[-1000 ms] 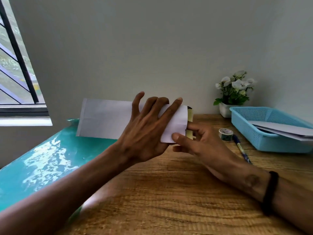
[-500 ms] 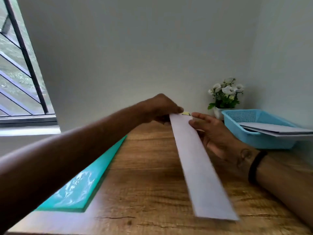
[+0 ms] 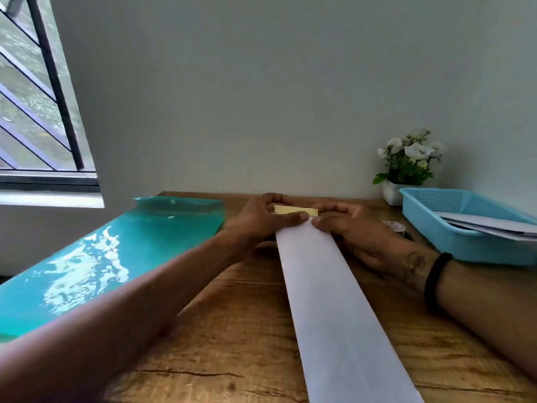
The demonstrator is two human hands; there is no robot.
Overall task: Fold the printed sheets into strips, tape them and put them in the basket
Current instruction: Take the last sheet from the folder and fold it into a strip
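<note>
strip: the long white folded paper strip (image 3: 334,301) lies on the wooden table (image 3: 232,330), its far end at 12 o'clock under my fingertips.
left hand (image 3: 261,219): thumb and fingers clamped on the pale yellow piece of tape (image 3: 293,210).
right hand (image 3: 348,228): pinching the tape's other end.
basket: light blue plastic basket (image 3: 465,237) at 2 o'clock, holding white sheets.
hidden: strip's near end is cut off; a small roll beside my right wrist is too hidden to make out.

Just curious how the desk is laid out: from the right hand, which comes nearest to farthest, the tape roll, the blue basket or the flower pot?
From the right hand:
1. Tape roll, just right of it, partly hidden behind the hand.
2. Blue basket, further right at the desk's edge.
3. Flower pot, back against the wall.
</note>
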